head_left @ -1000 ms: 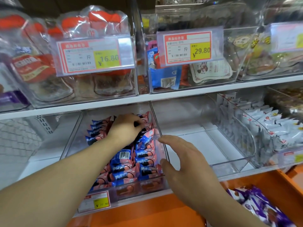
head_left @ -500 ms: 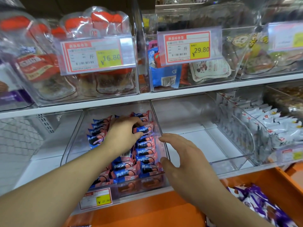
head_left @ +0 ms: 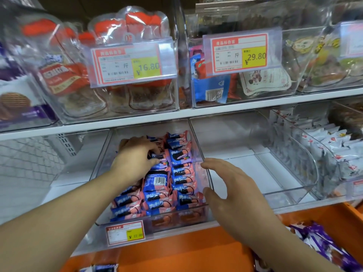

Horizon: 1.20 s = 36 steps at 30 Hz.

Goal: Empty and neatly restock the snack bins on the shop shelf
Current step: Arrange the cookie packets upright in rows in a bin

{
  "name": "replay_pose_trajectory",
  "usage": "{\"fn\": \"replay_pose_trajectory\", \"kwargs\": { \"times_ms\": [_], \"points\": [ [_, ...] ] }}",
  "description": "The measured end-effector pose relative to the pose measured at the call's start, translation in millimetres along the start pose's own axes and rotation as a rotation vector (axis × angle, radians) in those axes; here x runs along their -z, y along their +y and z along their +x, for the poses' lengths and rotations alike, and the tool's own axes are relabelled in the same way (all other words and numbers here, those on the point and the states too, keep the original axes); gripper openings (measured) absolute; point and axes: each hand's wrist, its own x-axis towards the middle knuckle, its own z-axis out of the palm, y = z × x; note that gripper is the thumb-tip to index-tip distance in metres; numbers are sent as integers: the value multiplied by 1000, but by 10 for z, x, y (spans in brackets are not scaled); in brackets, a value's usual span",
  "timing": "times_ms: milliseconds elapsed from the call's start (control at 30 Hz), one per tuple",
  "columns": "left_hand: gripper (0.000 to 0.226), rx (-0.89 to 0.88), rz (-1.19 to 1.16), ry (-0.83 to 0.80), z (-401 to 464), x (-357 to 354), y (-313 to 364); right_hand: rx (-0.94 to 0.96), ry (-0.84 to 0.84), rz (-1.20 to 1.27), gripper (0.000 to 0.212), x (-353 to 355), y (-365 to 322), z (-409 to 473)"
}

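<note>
— Where are the snacks?
— The blue-and-pink wrapped snack packets [head_left: 167,185] lie in rows inside the clear plastic bin [head_left: 198,146] on the white shelf.
— And the left hand [head_left: 135,158]?
— Inside that bin, fingers curled onto a packet near the back rows.
— The right hand [head_left: 231,191]?
— Just beside the bin's right wall, fingers spread, holding nothing; whether it touches the wall, I cannot tell.
</note>
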Motion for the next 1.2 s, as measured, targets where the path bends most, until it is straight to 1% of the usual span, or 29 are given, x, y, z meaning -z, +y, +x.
{"fn": "replay_pose_trajectory", "kwargs": {
  "times_ms": [133, 200, 267, 333, 400, 533, 600, 667, 700, 733, 767, 833, 900, 967, 1033, 1100, 1167, 1200],
  "points": [
    [25, 33, 81, 31, -35, 67, 1, 2, 8, -14, 55, -1, -31, -2],
    [22, 50, 24, 25, -42, 61, -26, 6, 13, -16, 55, -2, -29, -4],
    [19, 100, -85, 25, -48, 40, -60, 7, 13, -20, 55, -7, -25, -1],
    [18, 113, -138, 67, -50, 7, -87, 7, 13, -26, 54, -19, -20, 8],
    [18, 87, -114, 69, -46, -14, -91, 14, 21, -30, 53, -28, -8, 16],
    [24, 53, -65, -19, -33, 36, -92, 17, 25, -28, 52, -27, -2, 17],
    [28, -11, -60, -2, -69, 94, -103, 17, 19, -34, 52, -23, -1, 14],
    [23, -76, -109, 37, -162, 167, -93, 17, 12, -43, 54, -18, -3, 11],
    [21, -95, -170, 33, -222, 207, -85, 14, 6, -45, 55, -14, -8, 9],
    [21, -103, -235, -15, -281, 238, -75, 11, 3, -43, 55, -10, -16, 8],
    [26, -114, -275, -99, -339, 252, -63, 12, 3, -41, 55, -7, -23, 5],
    [45, -167, -204, -278, -420, 232, -49, 15, 10, -42, 56, -4, -42, -2],
    [58, -179, -103, -356, -456, 183, -41, 10, 21, -41, 56, -4, -62, -12],
    [56, -127, -97, -348, -452, 148, -16, 13, 25, -42, 56, -1, -72, -20],
    [43, -42, -193, -295, -411, 149, 12, 16, 21, -45, 56, -1, -68, -19],
    [31, 94, -434, -277, -342, 177, 29, 14, 17, -47, 56, -1, -55, -18],
    [21, 221, -662, -303, -280, 247, 34, 14, 21, -42, 56, -5, -45, -14],
    [19, 267, -733, -327, -264, 287, 44, 14, 23, -38, 56, -7, -43, -12]
  ]
}}
